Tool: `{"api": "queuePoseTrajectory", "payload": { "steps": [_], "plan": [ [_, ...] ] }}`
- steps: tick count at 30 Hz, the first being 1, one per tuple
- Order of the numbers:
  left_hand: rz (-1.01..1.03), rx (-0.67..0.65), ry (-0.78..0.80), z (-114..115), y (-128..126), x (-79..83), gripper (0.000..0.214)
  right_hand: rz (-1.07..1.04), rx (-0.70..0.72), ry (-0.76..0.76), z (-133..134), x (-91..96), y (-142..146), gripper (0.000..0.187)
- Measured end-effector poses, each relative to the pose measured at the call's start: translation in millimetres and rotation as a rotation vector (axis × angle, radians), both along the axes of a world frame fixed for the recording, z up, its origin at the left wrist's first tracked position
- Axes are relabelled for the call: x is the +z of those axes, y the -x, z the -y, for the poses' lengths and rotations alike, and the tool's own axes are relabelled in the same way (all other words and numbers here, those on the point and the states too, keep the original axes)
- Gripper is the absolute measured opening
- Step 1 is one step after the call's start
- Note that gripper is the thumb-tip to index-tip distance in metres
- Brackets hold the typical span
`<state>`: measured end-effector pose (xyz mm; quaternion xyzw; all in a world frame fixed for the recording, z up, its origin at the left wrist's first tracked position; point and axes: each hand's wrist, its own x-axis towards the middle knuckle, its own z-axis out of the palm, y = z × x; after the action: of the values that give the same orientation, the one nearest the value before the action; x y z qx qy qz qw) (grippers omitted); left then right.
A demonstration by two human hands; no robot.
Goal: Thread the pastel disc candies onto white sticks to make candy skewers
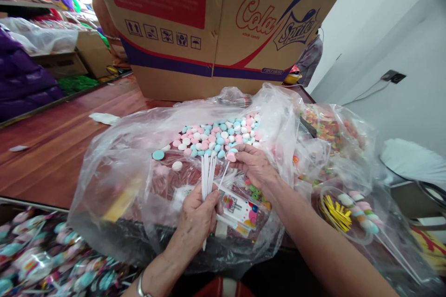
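My left hand [200, 209] is closed round a bunch of white lollipop sticks [208, 171], held upright over a clear plastic bag [139, 185]. One stick leans out to the right, its tip at a pink candy. My right hand [254, 162] pinches that pink candy [231, 156] between thumb and fingers. A pale blue candy lies right by those fingertips. Just beyond both hands, a spread of pink, white and blue candies [219, 135] lies on the plastic. Beneath my hands are a printed label card [240, 209] and some green ring candies [255, 191].
A large cardboard box [174, 74] stands at the table's back. Right of the bag sit a tub of yellow twist ties [336, 213], finished candy skewers [362, 213] and bagged gummy rings [324, 125]. Wrapped candies [62, 260] fill the lower left. Another person [310, 58] is partly behind the box.
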<state>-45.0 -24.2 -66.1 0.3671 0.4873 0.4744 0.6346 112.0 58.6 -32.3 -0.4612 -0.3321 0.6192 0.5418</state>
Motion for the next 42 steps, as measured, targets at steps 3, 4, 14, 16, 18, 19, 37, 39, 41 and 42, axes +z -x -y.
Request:
{"api": "queuePoseTrajectory", "payload": {
  "steps": [3,4,14,16,18,19,37,39,41,42],
  "plan": [
    [-0.008,-0.001,-0.001,-0.4,0.0,-0.2,0.025,-0.013,-0.017,-0.006,-1.1,-0.8,-0.5,0.026],
    [-0.012,-0.001,-0.003,-0.4,0.1,-0.5,0.025,-0.004,-0.012,-0.008,-0.8,-0.5,-0.1,0.026],
    [-0.014,0.022,-0.016,0.8,0.4,1.4,0.025,0.052,0.049,-0.025,5.5,1.4,7.1,0.025],
    [-0.017,0.030,-0.014,0.4,-0.1,2.6,0.026,0.087,0.058,-0.034,6.2,-1.6,7.3,0.023],
    [-0.021,0.033,-0.012,0.1,-0.7,3.1,0.027,0.133,0.064,-0.052,7.2,-5.8,8.0,0.023],
    [-0.023,0.033,-0.010,0.1,-1.0,3.0,0.027,0.162,0.069,-0.072,8.0,-8.1,8.4,0.023],
    [0.017,0.113,-0.022,-2.0,-2.4,-12.9,0.027,1.089,0.286,-0.846,41.9,-23.8,12.7,0.033],
    [0.015,0.120,-0.009,-1.8,-3.2,-9.8,0.028,1.066,0.326,-0.782,45.9,-19.6,10.3,0.033],
    [0.002,0.117,-0.001,-1.4,-3.6,-6.0,0.029,1.090,0.318,-0.663,41.6,-10.6,-1.4,0.035],
    [-0.004,0.110,-0.003,-1.2,-3.6,-4.5,0.030,1.153,0.286,-0.597,36.5,-5.7,-10.1,0.035]
  ]
}}
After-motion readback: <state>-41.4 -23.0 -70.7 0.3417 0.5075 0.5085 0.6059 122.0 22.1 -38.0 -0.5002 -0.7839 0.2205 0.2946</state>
